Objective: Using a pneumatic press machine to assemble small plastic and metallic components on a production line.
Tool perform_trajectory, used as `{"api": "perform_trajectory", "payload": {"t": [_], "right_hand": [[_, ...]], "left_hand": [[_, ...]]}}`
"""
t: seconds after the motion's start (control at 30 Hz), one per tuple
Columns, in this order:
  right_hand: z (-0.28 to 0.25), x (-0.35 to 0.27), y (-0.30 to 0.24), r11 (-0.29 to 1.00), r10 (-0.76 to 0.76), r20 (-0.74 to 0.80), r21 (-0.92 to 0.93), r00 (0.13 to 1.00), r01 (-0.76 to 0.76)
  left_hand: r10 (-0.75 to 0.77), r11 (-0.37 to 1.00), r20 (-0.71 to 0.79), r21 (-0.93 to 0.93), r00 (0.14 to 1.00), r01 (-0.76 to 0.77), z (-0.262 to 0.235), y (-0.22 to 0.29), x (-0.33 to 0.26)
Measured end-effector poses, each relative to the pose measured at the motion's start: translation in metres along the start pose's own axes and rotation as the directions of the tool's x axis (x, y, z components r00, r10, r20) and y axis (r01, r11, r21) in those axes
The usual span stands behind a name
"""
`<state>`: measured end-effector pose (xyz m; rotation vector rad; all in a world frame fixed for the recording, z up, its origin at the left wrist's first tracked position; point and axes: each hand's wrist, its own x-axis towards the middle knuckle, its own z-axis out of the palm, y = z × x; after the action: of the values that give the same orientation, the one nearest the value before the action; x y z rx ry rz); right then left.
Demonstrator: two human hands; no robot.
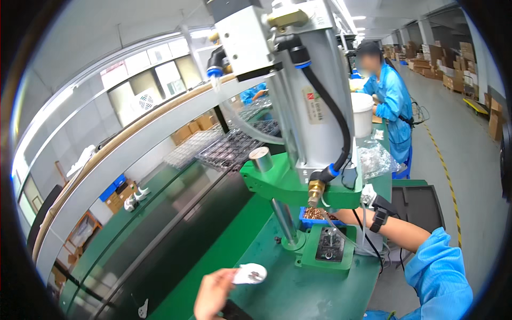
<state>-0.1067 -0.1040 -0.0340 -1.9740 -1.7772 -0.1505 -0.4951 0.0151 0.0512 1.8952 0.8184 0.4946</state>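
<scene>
My left hand (212, 296) is closed on the edge of a small white teardrop-shaped part (242, 276), holding it above the green tabletop. Small dark metal pieces show on the part's round end. Behind the press, my right hand (348, 216) reaches to a blue tray (305, 220) filled with small copper-coloured pieces; its fingers are hidden by the machine. The pneumatic press (320, 122) has a silver cylinder, a green head and a post. Below the cylinder, a black fixture (329, 245) sits on the press's green base.
A dark conveyor belt (160, 234) runs along the left, with a white part (143, 308) on its near side. Black and clear hoses (333, 112) hang round the press. Farther along the bench stand a white bucket (362, 114) and clear plastic bags (376, 160), beside a co-worker in blue (396, 101).
</scene>
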Motion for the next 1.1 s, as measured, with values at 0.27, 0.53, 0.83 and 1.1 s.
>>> {"api": "perform_trajectory", "payload": {"t": [0.27, 0.53, 0.83, 1.1], "right_hand": [[-0.014, -0.017, -0.011, 0.979, 0.144, 0.020, 0.142, 0.989, -0.145], [-0.025, -0.039, 0.001, 0.963, 0.245, -0.327, 0.189, 0.913, -0.191], [-0.041, -0.058, -0.006, 0.907, 0.356, -0.262, 0.328, 0.897, -0.265], [-0.049, -0.068, -0.008, 0.968, 0.244, -0.374, 0.153, 0.895, -0.200]], "left_hand": [[-0.087, 0.612, -0.609, 0.592, 0.788, 0.525, -0.102, -0.173, 0.029], [0.027, 0.217, -0.875, 0.477, 0.483, 0.852, -0.158, -0.190, -0.023], [-0.159, 0.378, -0.819, 0.465, 0.551, 0.801, -0.180, -0.229, -0.051], [-0.186, 0.366, -0.866, 0.377, 0.463, 0.851, -0.169, -0.229, -0.015]]}}
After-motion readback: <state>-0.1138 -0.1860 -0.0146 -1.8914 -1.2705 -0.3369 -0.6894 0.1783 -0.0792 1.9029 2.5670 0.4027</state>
